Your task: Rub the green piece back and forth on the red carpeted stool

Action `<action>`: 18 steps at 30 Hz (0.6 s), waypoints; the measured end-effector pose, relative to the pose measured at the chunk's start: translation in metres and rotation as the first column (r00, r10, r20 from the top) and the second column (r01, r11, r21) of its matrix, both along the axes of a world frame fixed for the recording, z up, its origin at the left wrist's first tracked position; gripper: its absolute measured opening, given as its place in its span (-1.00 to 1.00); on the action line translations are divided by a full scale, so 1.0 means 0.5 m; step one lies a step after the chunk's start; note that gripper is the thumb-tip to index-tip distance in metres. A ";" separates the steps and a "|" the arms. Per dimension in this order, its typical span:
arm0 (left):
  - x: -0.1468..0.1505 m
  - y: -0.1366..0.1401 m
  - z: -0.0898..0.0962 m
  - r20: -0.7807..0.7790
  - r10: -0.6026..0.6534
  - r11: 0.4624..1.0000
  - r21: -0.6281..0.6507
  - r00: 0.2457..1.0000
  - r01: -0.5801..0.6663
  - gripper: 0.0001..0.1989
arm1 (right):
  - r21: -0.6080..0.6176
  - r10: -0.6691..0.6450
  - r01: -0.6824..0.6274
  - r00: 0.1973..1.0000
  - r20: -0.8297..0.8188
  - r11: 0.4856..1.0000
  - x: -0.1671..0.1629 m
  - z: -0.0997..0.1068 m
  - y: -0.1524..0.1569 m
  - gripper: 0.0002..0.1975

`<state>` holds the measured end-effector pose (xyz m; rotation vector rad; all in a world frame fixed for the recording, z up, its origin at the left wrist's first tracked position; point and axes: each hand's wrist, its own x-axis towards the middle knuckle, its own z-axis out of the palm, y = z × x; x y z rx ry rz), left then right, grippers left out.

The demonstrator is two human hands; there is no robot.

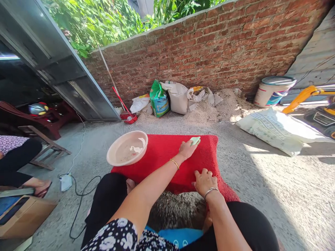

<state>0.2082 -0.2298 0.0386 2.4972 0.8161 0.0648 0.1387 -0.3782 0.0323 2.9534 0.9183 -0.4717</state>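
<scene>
A red cloth covers a low bench-like surface in front of my knees and hangs over its right end. My left hand, with a gold bracelet at the wrist, is closed around a small pale green block and presses it on the cloth near the far right. Whether the block is soap or a scrubbing brush I cannot tell. My right hand lies on the cloth near the front edge, fingers bent and apart, holding nothing. A pale pink basin with cloudy water stands on the left end.
A brick wall runs behind, with filled sacks, a sand pile and a bucket along it. A white sack lies at right. At left are cables, a cardboard box and another person's foot.
</scene>
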 end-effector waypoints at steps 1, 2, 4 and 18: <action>-0.005 0.040 0.008 -0.016 0.092 0.995 0.029 0.996 -0.092 -0.56 | 0.006 0.002 -0.002 1.000 0.009 1.000 -0.001 0.003 -0.001 -0.58; -0.013 0.080 0.016 -0.032 0.179 0.982 0.058 0.983 -0.177 -0.56 | 0.014 0.005 -0.006 1.000 0.014 1.000 -0.002 0.006 -0.001 -0.59; -0.034 0.156 0.027 -0.058 0.344 0.934 0.120 0.937 -0.336 -0.55 | 0.024 0.010 -0.010 1.000 0.011 1.000 -0.003 0.011 -0.003 -0.59; 0.072 -0.073 -0.054 -0.020 -0.156 0.985 0.074 0.988 0.157 -0.55 | -0.019 -0.010 0.011 0.999 0.053 1.000 -0.004 0.007 0.007 -0.63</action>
